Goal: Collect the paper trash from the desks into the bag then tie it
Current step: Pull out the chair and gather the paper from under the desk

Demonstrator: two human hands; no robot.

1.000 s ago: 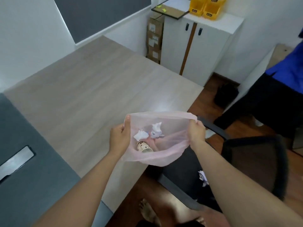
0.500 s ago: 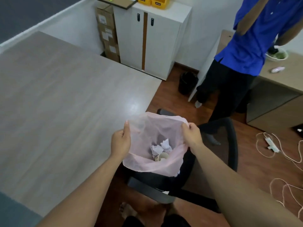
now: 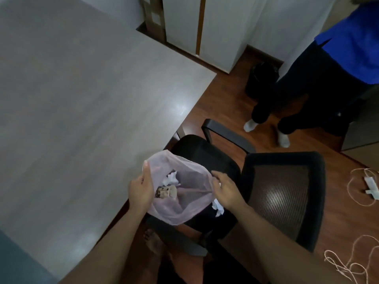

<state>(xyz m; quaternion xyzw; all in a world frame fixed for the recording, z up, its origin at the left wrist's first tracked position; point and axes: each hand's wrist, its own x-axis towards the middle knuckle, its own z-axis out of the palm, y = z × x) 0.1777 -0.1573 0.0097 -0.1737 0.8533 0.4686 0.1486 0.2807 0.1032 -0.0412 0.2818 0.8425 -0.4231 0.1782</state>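
**Bag held open over the chair, one scrap outside it**

Your left hand (image 3: 141,191) pinches the left rim of the bag (image 3: 184,208) and your right hand (image 3: 225,191) grips the opposite rim. The mouth is stretched wide between them, most likely so it is ready to take more trash. The bag is thin, translucent pink film. It sags in soft folds just off the desk (image 3: 82,99) edge, above the black chair (image 3: 205,156) seat. Through the opening you can see crumpled white paper (image 3: 171,179) and a printed paper cup (image 3: 167,192) lying on its side. Another white scrap (image 3: 217,208), also crumpled, lies on the seat just under your right hand, outside the bag. The desk top is smooth, pale wood-grain laminate.
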